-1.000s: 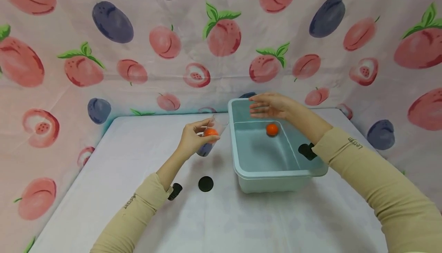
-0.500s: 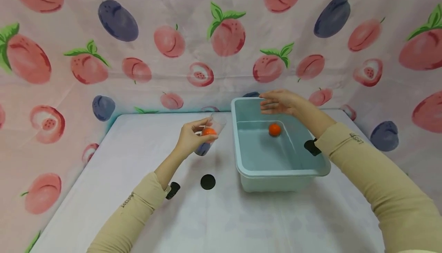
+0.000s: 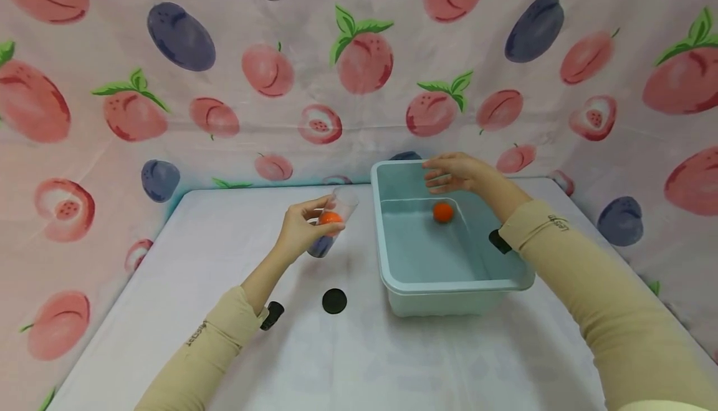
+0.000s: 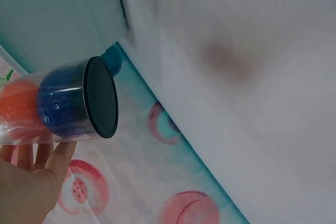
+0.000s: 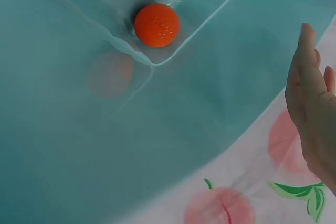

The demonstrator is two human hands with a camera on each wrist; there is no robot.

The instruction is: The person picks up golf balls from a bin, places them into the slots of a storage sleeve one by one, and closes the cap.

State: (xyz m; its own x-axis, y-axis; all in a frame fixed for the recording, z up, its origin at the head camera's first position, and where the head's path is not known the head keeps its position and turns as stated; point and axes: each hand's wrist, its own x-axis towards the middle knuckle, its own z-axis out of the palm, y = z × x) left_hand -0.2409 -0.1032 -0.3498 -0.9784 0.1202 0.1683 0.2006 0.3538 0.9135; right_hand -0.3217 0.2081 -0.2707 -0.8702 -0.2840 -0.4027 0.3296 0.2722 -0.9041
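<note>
Head view: cup (image 3: 330, 227) behind L hand (image 3: 298, 231)

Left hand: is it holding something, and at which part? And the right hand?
The left hand grips a clear tube round its side, balls inside. The right hand holds nothing, open above the basin.

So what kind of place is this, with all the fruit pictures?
Probably a small indoor play or practice corner, not a kitchen. A fruit-print cloth hangs as walls around a white table, which holds a blue tub and an orange ball.
</note>
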